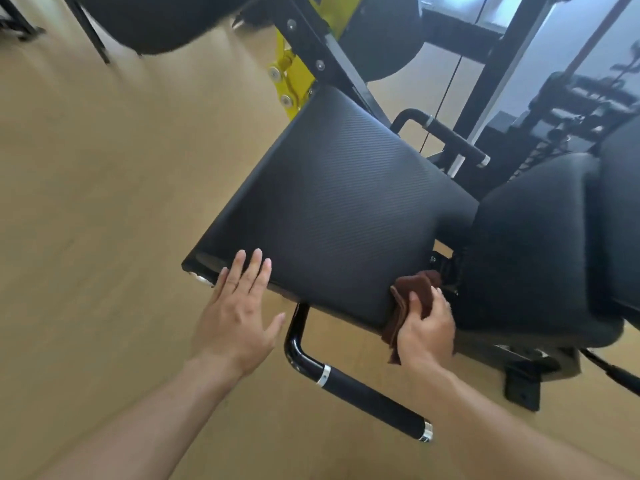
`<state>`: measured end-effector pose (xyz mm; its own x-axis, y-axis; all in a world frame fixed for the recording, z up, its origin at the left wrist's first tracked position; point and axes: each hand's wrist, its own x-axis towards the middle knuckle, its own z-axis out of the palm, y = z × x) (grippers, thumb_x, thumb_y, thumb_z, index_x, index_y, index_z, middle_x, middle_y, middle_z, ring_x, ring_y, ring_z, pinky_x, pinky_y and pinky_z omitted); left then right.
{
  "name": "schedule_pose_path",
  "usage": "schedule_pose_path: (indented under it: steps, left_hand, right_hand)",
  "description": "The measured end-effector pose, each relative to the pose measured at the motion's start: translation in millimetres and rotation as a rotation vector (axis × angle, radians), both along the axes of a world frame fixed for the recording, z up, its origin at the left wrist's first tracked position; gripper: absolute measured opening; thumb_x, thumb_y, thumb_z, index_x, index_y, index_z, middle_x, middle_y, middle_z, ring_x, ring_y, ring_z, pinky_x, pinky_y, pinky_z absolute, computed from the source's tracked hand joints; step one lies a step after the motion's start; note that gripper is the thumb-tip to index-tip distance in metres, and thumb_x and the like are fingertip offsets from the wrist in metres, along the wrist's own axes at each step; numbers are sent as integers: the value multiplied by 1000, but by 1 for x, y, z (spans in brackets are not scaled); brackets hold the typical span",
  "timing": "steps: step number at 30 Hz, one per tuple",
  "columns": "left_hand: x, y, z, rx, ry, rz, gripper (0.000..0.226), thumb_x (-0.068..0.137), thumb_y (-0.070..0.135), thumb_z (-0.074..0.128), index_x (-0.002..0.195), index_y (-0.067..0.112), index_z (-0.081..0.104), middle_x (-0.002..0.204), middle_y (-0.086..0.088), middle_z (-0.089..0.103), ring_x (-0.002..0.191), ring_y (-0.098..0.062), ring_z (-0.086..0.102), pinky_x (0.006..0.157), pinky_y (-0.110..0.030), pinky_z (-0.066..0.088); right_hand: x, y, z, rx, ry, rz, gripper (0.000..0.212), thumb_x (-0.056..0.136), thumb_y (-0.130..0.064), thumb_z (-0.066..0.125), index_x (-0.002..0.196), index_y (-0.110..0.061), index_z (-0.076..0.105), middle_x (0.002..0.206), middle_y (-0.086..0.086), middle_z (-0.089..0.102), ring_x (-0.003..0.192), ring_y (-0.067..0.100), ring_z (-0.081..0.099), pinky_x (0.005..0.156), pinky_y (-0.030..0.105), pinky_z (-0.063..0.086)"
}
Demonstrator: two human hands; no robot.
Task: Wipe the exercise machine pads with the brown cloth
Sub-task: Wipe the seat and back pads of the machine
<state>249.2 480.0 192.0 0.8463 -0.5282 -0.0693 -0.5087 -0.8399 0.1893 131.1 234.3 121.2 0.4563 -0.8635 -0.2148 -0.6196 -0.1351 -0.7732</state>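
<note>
Head view looks down over a tan floor (104, 202) at a black-framed exercise machine, and the biggest thing in it is the ribbed black seat pad (339, 209), tilted across the middle of the picture. Just beside it on the right sits a second, smoother black pad (540, 244), with the edge of a third at the far right and two more dark pads near the top, so I count at least five pads, some only partly in view. Two padded black handles show: one below the seat (367, 393) and one beyond it (453, 140). A yellow bracket (294, 81) peeks out behind the frame. The left hand (239, 313) lies flat, fingers straight and spread, resting on the near corner of the seat pad and holding nothing. The right hand (427, 330) grips the one brown cloth (412, 299), bunched, pressed against the seat pad's lower right edge, next to the gap between the two pads. My worry is that gap: metal brackets sit right there, and the loose hanging folds could snag on them. With the cloth this bunched, a stroke may also skip parts of the ribbed surface.
</note>
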Motion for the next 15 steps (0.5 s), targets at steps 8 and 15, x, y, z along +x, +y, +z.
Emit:
schedule_pose_path:
  steps: [8, 15]
  left_hand:
    - [-6, -19, 26, 161, 136, 83, 78, 99, 39, 40, 160, 19, -4, 169, 4, -13, 154, -17, -20, 128, -40, 1]
    - [2, -20, 26, 189, 188, 58, 78, 97, 31, 41, 160, 20, -4, 169, 5, -14, 154, -19, -21, 127, -47, 1]
  right_hand:
    - [25, 54, 49, -102, -12, 549, 42, 103, -46, 47, 144, -40, 48, 157, -13, 42, 152, 18, 27, 122, 51, 27]
    - [24, 38, 28, -177, -46, 796, 63, 99, -42, 60, 154, -45, 29, 158, -26, 16, 150, 2, -1, 127, 46, 3]
